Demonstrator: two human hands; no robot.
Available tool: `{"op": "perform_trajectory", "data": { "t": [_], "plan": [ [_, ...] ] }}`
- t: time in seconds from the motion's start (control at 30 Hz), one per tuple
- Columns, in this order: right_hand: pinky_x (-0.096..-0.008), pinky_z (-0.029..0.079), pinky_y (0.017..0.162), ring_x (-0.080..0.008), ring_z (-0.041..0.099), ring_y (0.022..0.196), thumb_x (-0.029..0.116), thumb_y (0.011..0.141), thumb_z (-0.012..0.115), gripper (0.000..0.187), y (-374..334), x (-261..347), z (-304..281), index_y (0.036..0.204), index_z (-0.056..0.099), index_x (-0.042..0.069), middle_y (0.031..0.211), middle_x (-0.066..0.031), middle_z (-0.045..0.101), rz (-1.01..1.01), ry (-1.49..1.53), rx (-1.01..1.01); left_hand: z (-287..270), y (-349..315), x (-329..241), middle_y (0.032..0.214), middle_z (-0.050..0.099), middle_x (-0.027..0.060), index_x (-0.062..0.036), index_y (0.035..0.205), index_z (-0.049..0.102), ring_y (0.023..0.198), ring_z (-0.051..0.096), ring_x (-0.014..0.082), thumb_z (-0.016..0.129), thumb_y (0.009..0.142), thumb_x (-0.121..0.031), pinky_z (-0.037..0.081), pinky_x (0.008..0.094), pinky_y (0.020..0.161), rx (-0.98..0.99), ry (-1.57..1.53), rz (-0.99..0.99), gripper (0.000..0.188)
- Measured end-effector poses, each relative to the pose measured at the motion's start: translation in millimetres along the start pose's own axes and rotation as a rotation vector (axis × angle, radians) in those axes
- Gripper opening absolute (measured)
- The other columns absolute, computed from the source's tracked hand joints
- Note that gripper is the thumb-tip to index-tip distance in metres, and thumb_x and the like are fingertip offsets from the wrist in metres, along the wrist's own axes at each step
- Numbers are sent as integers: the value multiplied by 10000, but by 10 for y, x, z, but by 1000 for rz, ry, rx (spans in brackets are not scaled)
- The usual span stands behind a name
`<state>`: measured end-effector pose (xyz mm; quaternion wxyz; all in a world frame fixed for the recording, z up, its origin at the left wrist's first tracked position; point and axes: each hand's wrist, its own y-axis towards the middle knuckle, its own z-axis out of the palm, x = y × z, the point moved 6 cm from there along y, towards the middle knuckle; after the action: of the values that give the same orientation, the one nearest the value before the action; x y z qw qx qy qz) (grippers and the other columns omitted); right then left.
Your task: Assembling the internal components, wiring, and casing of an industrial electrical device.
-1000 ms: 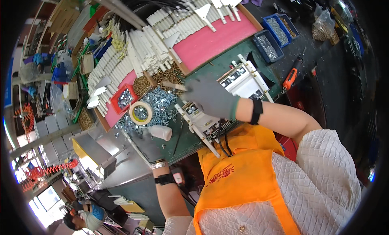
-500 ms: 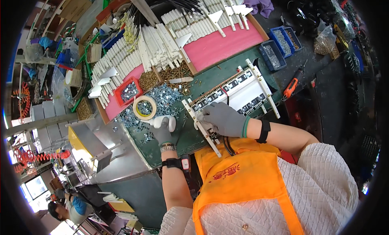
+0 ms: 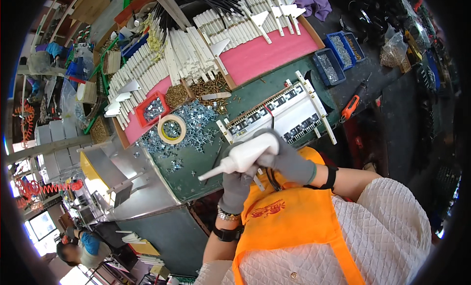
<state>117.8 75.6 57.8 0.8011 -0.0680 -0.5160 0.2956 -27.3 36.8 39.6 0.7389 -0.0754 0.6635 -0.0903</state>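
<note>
Grasping a white squeeze bottle [image 3: 248, 153] with our left hand [image 3: 236, 189] and right hand [image 3: 292, 163], we point its nozzle [image 3: 210, 173] leftward above the green tabletop [image 3: 189, 185].

Gloved left hand [image 3: 236, 189] grips white squeeze bottle [image 3: 245, 155], nozzle [image 3: 212, 172] pointing left; gloved right hand [image 3: 293, 164] appears to touch its base, contact partly obscured. Tape roll [image 3: 182, 130] rests on loose metal fasteners [image 3: 200, 117].
</note>
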Motion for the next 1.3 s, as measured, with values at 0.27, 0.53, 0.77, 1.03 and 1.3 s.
{"op": "perform_trajectory", "data": {
  "t": [0.27,0.53,0.77,1.03,1.3],
  "plan": [
    [-312,455,927,-153,531,1063,442,811,757,685,-70,409,-595,1266,458,27,1124,-83,553,-184,-350,-280,-174,205,4,1135,589,160,-90,1246,586,1056,561,375,673,837,-58,486,434,851,-75,1092,248,419],
    [-325,501,763,-189,625,878,246,801,797,446,-30,445,-719,1077,521,31,947,-117,626,-320,-687,-329,-305,218,186,957,596,133,-77,956,632,894,574,375,571,751,72,451,460,792,-124,786,135,261],
    [-352,515,773,-239,642,871,127,794,760,411,199,221,-564,1125,539,27,935,-136,637,-288,-661,-372,-254,313,-37,977,572,96,-113,973,651,908,566,304,557,767,41,439,444,814,-121,1207,275,273],
    [-346,516,788,-236,644,902,159,798,763,448,217,239,-455,1158,543,9,964,-149,647,-201,-673,-296,-222,256,-5,988,553,91,-98,1066,640,919,566,306,556,812,0,443,432,832,-225,1349,292,284],
    [-347,524,812,-240,648,921,202,805,766,505,325,147,-400,1203,542,-12,1002,-149,653,-246,-643,-277,-229,265,-34,989,557,90,-107,1086,643,931,568,309,551,814,3,443,437,841,-212,1291,286,308]
  ]
}}
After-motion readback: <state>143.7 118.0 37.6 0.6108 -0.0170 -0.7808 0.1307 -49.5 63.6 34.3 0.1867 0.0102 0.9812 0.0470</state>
